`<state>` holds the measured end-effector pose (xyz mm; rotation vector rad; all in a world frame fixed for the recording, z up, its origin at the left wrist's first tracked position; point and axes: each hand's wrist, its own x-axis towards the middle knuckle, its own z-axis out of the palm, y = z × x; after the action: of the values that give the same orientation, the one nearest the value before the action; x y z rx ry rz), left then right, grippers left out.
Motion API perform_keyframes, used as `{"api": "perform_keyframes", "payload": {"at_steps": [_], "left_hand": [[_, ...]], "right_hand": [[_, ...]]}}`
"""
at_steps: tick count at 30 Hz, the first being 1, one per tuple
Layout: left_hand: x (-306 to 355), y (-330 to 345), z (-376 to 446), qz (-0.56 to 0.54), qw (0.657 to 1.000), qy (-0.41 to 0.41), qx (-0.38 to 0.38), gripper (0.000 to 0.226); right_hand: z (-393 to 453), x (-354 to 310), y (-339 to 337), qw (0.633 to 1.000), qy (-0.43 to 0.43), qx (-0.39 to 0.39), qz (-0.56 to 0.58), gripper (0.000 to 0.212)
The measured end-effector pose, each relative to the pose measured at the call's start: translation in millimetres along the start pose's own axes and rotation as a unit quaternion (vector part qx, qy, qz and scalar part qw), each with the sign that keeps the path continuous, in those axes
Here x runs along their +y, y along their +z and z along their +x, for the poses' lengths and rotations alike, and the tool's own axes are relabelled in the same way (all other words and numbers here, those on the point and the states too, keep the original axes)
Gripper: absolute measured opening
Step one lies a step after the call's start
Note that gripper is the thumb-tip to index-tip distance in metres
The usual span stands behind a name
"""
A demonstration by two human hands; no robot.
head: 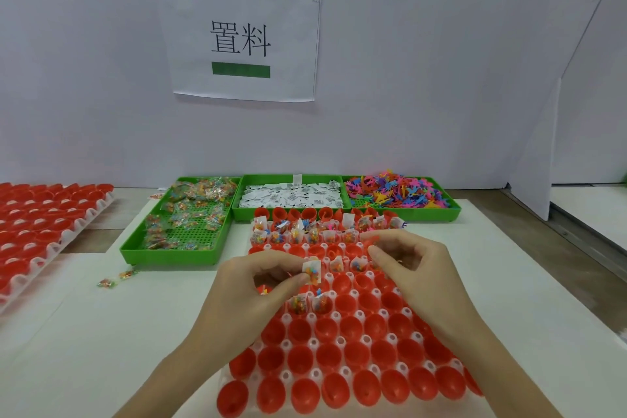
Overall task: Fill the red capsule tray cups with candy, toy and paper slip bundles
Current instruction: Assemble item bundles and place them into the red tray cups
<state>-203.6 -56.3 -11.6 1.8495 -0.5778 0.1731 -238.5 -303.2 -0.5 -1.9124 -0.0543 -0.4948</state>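
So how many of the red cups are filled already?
Only the far rows of the red capsule tray hold bundles, plus two cups further down. The left hand pinches another bundle over the tray; the right hand hovers beside it. The near rows are empty, so most remains.

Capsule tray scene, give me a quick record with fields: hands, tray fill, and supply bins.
left hand: pinches a bundle over the capsule tray
right hand: fingers curled over the tray, contents unclear
tray fill: far rows hold bundles, near rows empty
green bins: candy, paper slips, toys
spare tray: at left, cups empty
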Motion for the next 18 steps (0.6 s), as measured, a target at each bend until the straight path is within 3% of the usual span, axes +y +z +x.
{"api": "perform_keyframes", "payload": {"at_steps": [4,8,18], "left_hand": [[6,4,-2,-0.047,0.999,-0.005,-0.007,0.015],[12,7,-4,-0.069,0.997,-0.002,-0.016,0.019],[12,8,-5,-0.025,1.0,0.014,-0.008,0.012]], "right_hand": [[-6,-3,10,0.999,-0.012,-0.022,0.044,0.012],[-13,-5,20,0.997,-0.037,-0.072,0.018,0.01],[-20,-12,27,0.993,-0.053,-0.102,0.013,0.005]]}}
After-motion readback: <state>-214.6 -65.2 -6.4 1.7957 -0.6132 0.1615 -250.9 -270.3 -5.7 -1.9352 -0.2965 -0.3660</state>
